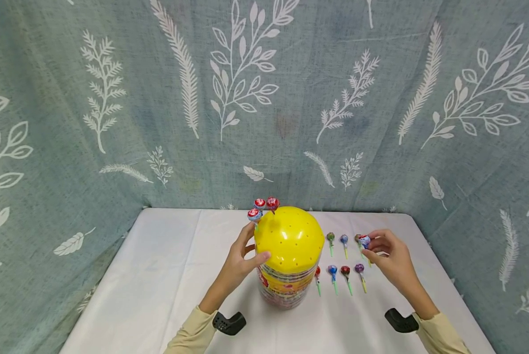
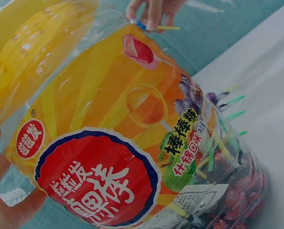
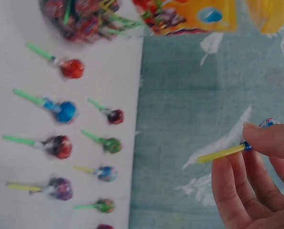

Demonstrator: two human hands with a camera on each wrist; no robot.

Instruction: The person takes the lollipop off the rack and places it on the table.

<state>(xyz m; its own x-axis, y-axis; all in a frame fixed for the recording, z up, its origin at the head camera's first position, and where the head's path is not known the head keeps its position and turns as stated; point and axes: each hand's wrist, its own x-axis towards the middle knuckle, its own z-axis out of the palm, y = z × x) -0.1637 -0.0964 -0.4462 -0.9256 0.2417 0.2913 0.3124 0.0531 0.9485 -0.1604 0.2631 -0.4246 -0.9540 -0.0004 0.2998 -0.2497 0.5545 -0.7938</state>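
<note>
A tall clear plastic jar (image 1: 287,290) with a domed yellow lid (image 1: 291,238) stands upright, lollipops visible in its lower part. My left hand (image 1: 239,258) grips the jar near the top, its thumb on the lid's edge. Small holes dot the lid, and several red-and-blue wrapped lollipops (image 1: 254,215) stick up at its left side. Between thumb and fingers my right hand (image 1: 392,253) pinches a blue-wrapped lollipop (image 3: 223,153) by its wrapped end, the yellow stick pointing out. That hand is raised to the right of the jar.
Lollipops lie in two rows on the white table (image 1: 158,275), right of the jar, among them a blue one (image 1: 332,270), a dark red one (image 1: 345,271) and a purple one (image 1: 359,269). Behind the table hangs a grey-green curtain (image 1: 282,157) with white leaf prints.
</note>
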